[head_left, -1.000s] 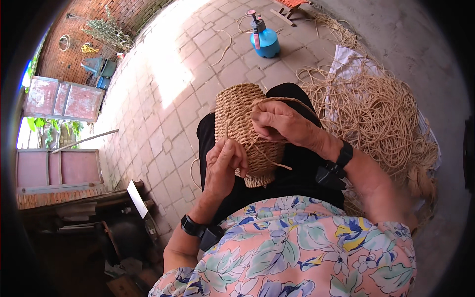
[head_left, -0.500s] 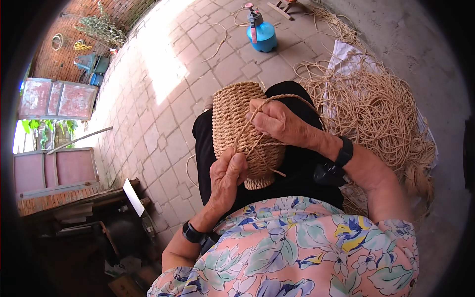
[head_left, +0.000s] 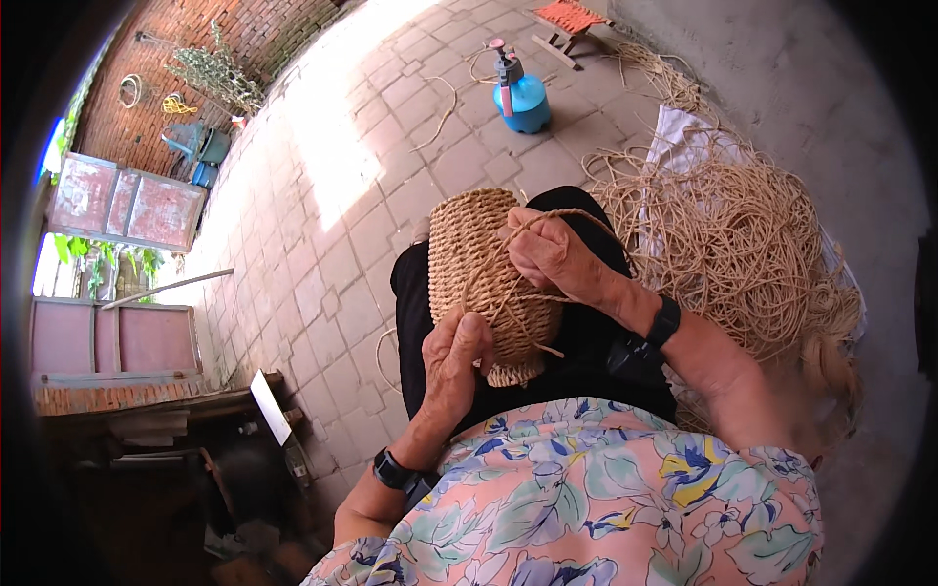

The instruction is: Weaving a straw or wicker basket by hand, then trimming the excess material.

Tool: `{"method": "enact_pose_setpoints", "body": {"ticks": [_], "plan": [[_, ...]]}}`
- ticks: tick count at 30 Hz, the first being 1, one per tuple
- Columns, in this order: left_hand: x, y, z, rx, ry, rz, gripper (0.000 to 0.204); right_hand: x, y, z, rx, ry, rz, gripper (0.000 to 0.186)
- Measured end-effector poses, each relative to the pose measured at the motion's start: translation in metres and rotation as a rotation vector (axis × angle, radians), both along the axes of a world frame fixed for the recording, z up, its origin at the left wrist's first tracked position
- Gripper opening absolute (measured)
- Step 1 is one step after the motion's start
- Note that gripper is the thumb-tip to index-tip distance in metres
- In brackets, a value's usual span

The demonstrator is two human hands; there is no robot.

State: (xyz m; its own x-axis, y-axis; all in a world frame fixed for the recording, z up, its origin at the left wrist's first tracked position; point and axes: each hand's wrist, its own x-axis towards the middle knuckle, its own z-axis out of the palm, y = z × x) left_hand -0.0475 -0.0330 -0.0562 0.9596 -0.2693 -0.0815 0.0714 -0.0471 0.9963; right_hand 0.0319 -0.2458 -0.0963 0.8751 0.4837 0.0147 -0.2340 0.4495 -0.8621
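A woven straw-rope basket (head_left: 467,230) lies on my lap across my dark trousers. My right hand (head_left: 557,256) is closed on a twisted straw rope (head_left: 583,214) over the basket's right side; the rope runs off to the right past my knee. At the basket's lower left, my left hand (head_left: 455,354) pinches a strand of the same kind of rope between thumb and fingers. Loose strands cross the basket's face between the two hands, and a short end sticks out at its lower right. My fingertips hide part of the weave.
A big heap of loose straw rope (head_left: 733,230) lies on a white sheet (head_left: 672,146) to the right. Beyond my knees stands a blue pump sprayer (head_left: 526,104), with a folding stool (head_left: 567,21) behind it. Dark clutter and a white panel (head_left: 271,408) are at lower left.
The view has tilted up a little, so more of the stool shows. My right hand has moved slightly toward my left hand; both keep their grip on the rope.
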Motion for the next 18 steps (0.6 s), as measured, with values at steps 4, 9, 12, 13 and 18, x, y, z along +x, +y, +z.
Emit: {"method": "enact_pose_setpoints", "body": {"ticks": [4, 9, 12, 13, 18], "plan": [[0.002, 0.014, 0.025, 0.315, -0.305, -0.015, 0.021, -0.011, -0.026, 0.014, -0.269, -0.357, -0.21, 0.032], [0.019, 0.007, 0.02, 0.681, -0.546, -0.055, 0.04, -0.036, -0.091, 0.005, -0.56, -0.232, -0.317, 0.023], [0.033, -0.004, 0.008, 0.673, -0.534, -0.023, 0.04, -0.056, -0.131, -0.012, -0.499, -0.015, -0.244, 0.018], [0.038, -0.009, 0.001, 0.682, -0.528, -0.002, 0.04, -0.065, -0.146, -0.023, -0.482, 0.034, -0.257, 0.016], [0.037, -0.009, 0.003, 0.68, -0.503, 0.074, 0.036, -0.102, -0.224, -0.105, -0.397, 0.237, -0.422, 0.019]]}}
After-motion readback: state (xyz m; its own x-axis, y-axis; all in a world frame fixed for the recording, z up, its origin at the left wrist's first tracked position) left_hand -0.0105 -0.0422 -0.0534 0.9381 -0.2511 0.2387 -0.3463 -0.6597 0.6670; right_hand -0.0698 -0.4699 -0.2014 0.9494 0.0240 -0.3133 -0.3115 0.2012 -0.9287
